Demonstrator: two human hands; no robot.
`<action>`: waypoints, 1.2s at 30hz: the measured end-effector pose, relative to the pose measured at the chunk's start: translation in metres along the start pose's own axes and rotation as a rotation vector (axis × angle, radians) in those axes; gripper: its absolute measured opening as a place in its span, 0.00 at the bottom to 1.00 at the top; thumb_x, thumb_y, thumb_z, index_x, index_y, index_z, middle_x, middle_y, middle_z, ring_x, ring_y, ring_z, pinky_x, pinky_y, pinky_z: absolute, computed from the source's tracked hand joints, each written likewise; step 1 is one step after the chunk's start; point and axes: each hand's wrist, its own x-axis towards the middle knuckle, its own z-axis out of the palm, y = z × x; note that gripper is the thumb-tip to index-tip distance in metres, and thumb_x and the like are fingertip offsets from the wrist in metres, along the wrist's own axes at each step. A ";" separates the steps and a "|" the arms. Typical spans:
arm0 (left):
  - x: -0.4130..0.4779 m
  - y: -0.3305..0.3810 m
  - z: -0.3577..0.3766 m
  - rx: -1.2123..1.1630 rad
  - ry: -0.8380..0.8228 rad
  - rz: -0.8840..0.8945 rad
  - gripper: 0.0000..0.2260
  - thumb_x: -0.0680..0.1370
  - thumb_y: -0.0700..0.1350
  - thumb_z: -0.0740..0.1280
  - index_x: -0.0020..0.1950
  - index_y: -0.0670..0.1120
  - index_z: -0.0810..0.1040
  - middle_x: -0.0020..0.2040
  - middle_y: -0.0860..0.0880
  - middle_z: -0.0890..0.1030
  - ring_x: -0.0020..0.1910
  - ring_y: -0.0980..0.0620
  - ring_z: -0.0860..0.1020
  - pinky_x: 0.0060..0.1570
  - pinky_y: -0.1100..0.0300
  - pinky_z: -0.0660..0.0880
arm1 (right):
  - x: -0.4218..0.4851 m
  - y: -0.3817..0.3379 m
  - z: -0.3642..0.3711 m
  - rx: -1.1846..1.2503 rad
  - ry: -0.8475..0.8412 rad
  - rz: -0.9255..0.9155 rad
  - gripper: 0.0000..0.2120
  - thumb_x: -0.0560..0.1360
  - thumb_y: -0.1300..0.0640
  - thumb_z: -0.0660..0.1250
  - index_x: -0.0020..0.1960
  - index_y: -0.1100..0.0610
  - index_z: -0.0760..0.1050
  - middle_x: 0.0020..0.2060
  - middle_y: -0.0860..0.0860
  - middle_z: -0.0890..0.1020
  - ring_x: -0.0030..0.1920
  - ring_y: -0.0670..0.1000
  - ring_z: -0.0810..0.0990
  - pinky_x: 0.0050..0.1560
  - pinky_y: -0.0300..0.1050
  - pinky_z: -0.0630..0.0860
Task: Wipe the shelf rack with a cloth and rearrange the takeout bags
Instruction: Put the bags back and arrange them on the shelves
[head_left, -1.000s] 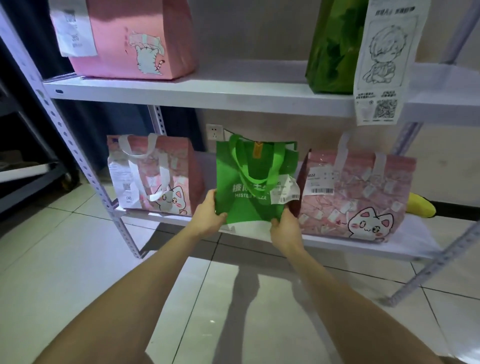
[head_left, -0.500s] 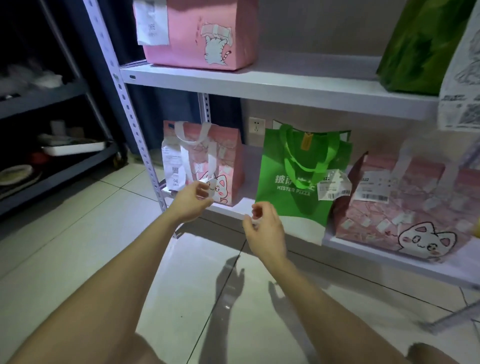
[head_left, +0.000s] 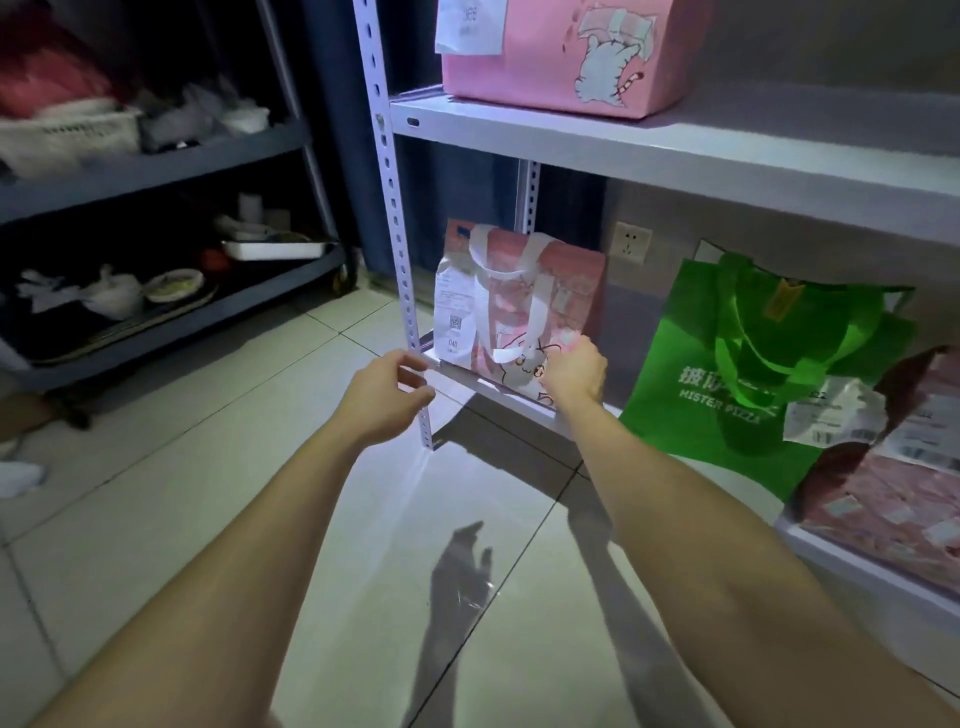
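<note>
Bag (head_left: 519, 306) in pink cat-print, right hand (head_left: 574, 371) against it, perforated metal upright (head_left: 395, 228)

Gap separates pink bag (head_left: 519, 306), green bag (head_left: 727, 395)

Light: dim room; cool violet glow from behind washes the rack (head_left: 675, 150) and floor tiles (head_left: 156, 493)
Shadows: two dark shadows (head_left: 457, 597) cut sharply across the tiles
Left: grey cart (head_left: 156, 166) sinks into gloom
Edges: right-edge bag (head_left: 883, 478) smears; rack post leans
</note>
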 end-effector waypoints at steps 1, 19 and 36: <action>-0.001 0.002 -0.001 -0.021 0.012 -0.007 0.11 0.80 0.44 0.73 0.61 0.54 0.79 0.54 0.52 0.85 0.54 0.45 0.85 0.56 0.42 0.85 | -0.001 -0.001 0.001 -0.003 -0.004 0.003 0.11 0.84 0.58 0.63 0.63 0.61 0.77 0.61 0.63 0.82 0.59 0.65 0.81 0.48 0.51 0.73; -0.050 -0.014 -0.013 -0.112 0.123 -0.247 0.35 0.82 0.51 0.74 0.85 0.52 0.61 0.77 0.42 0.73 0.70 0.38 0.78 0.64 0.38 0.81 | -0.121 0.005 -0.049 0.125 -0.092 -0.293 0.07 0.84 0.60 0.60 0.47 0.56 0.67 0.41 0.55 0.78 0.40 0.62 0.77 0.37 0.53 0.71; -0.077 0.152 -0.076 -0.490 0.407 0.327 0.12 0.83 0.43 0.73 0.66 0.50 0.80 0.56 0.54 0.87 0.47 0.60 0.85 0.41 0.62 0.79 | -0.152 -0.113 -0.248 0.286 0.136 -0.794 0.07 0.86 0.56 0.63 0.49 0.51 0.71 0.36 0.48 0.82 0.32 0.52 0.80 0.29 0.57 0.79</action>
